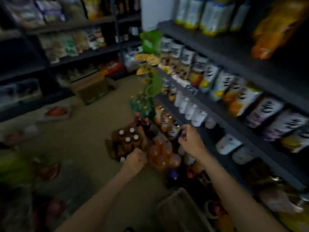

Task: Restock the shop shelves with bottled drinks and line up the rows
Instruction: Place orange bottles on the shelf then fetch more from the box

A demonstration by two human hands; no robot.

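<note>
Both forearms reach forward over the floor. Left hand (135, 159) is curled at an open cardboard box (112, 149) holding five visible white-capped brown bottles (127, 141); whether it grips one cannot be told. Right hand (189, 138), fingers curled, sits at the lower shelf (222, 161); contents unclear through blur. Orange drink bottles (161, 153) stand between the hands. Beyond, juice cartons (220, 84) fill one shelf row.

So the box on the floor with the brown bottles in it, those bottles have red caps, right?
Not quite. The head view shows the brown bottles in the box on the floor have white caps, not red.
</note>
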